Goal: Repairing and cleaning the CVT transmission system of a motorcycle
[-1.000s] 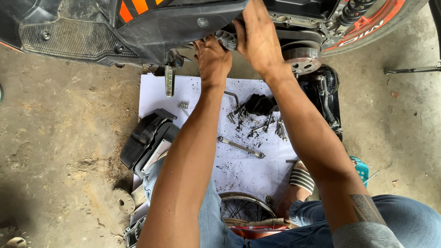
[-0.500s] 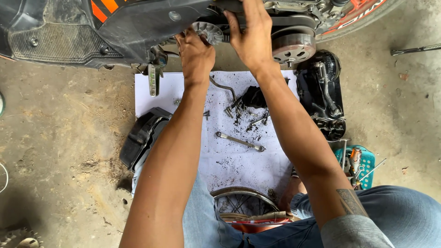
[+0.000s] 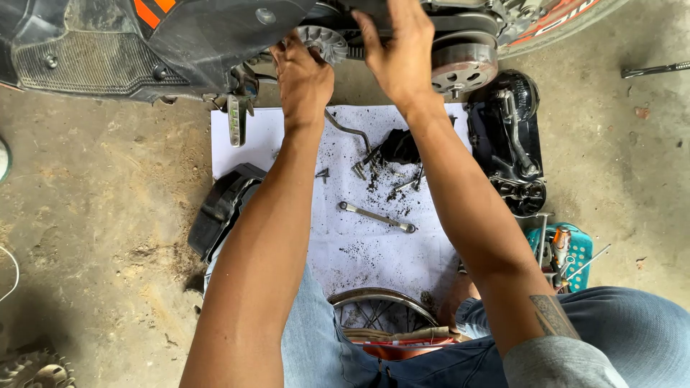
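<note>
- Left hand [image 3: 305, 75]: raised to the open drive housing of the scooter [image 3: 180, 43]. Its fingers curl against the finned metal pulley [image 3: 325, 43] at the front of the housing. Whether the grip is fully closed cannot be told; the fingertips are hidden behind the part.
- Right hand [image 3: 401, 50]: fingers spread apart, palm laid over the dark belt [image 3: 460, 25] between the finned pulley and the round clutch drum [image 3: 463, 68]. It presses or steadies rather than clamps.
- Change since half a second ago: the view has closed in on the housing, and both hands sit a little further right along the drive train. The right hand, then nearer the front pulley, now reaches toward the belt run.
- Judgement: the work is centred on the belt and pulley, and the hands appear to be seating or shifting these parts, not reaching for tools.
- On the ground below: a white sheet [image 3: 244, 140] speckled with black grit carries a spanner [image 3: 377, 217], loose bolts [image 3: 359, 170] and a dark greasy lump [image 3: 399, 147].
- The black cover [image 3: 514, 147] lies at the sheet's right edge, apart from both hands.
- A teal tray of small tools [image 3: 578, 251] sits by the right knee; a spoked wheel rim [image 3: 381, 302] lies between the legs.
</note>
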